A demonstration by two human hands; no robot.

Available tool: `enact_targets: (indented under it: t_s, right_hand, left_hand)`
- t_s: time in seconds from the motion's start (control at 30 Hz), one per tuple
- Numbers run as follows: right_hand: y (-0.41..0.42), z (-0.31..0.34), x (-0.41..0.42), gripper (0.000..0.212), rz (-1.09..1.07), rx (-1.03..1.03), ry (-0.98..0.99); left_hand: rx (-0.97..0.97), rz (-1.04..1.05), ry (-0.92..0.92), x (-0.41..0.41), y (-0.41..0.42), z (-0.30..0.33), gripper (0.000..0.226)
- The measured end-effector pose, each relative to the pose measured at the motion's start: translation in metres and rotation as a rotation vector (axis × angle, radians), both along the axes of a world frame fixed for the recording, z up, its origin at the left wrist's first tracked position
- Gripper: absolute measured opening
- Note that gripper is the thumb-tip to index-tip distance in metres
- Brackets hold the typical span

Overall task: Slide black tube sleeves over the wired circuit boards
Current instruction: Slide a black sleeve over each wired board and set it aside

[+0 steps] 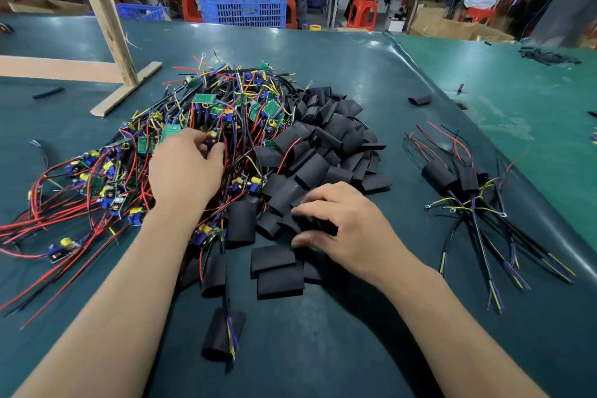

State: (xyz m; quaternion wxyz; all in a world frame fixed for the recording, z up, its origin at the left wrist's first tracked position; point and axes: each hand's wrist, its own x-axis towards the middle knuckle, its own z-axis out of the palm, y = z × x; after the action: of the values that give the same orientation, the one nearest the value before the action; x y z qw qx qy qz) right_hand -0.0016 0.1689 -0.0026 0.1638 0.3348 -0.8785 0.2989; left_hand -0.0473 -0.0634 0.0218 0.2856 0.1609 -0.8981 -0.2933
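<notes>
1. We see a dark green desk (323, 349) with a big tangle of boards (200, 126) at left centre: small green circuit boards with red, black, yellow and blue wires.
2. Just right of that tangle, and touching it, lies a heap of sleeves (326, 152): short, flat black tubes, spilling toward the near edge.
3. Our left hand (185, 168) reaches into the tangle, with thumb and fingertips pinched together on one board (213, 136) near the top of the pile.
4. Our right hand (342, 226) rests palm down on the near end of the sleeve heap, its fingers curled onto a sleeve; we cannot tell whether it grips that sleeve or only presses on it.
5. A near sleeve (223, 333) lies alone close to us, between our forearms, with a wire running through it.
6. To the right, well apart from the heap, lies a sleeved batch (458, 178): boards already inside black tubes, with wires fanning out near and far.
7. A wooden frame (106, 29) stands on the far left of the desk.
8. Beyond the desk we see a blue crate (242, 6) filled with wired parts, red stools (363, 13) and seated people facing away at other benches.
9. One stray sleeve (420, 99) lies far right of the heap.
</notes>
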Motion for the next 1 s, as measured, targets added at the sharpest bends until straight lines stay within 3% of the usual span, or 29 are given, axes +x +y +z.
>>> enact_targets:
  t_s: [0.1,0.27,0.37,0.47,0.53,0.67,0.87,1.0]
  right_hand:
    - [-0.001,0.001,0.001,0.041,0.017,0.069,-0.028]
    - [-0.001,0.001,0.001,0.038,-0.043,-0.043,-0.022]
    - [-0.001,0.001,0.001,0.034,-0.07,-0.073,-0.037]
    - [-0.001,0.004,0.001,0.029,-0.113,-0.197,-0.035]
    - [-0.003,0.009,0.002,0.025,-0.137,-0.381,-0.119]
    - [-0.003,0.018,0.0,0.034,0.023,-0.942,-0.576]
    - [0.007,0.023,-0.002,0.019,0.023,-0.972,-0.695]
    - [0.009,0.026,-0.002,0.013,-0.052,-1.061,-0.731]
  left_hand:
    - [0.044,0.031,0.094,0.004,-0.002,0.001,0.024]
    - [0.108,0.065,0.328,0.011,-0.005,0.015,0.03]
    - [0.374,-0.066,0.522,0.018,0.003,0.027,0.026]
    - [0.248,-0.222,0.674,0.033,0.027,0.029,0.009]
    - [0.068,-0.326,0.663,0.042,0.044,0.023,0.013]
    - [-0.194,-0.68,0.645,0.05,0.07,0.003,0.017]
    - [-0.165,-0.928,0.521,0.047,0.073,-0.005,0.014]
    - [-0.083,-0.73,0.558,0.047,0.064,0.002,0.032]
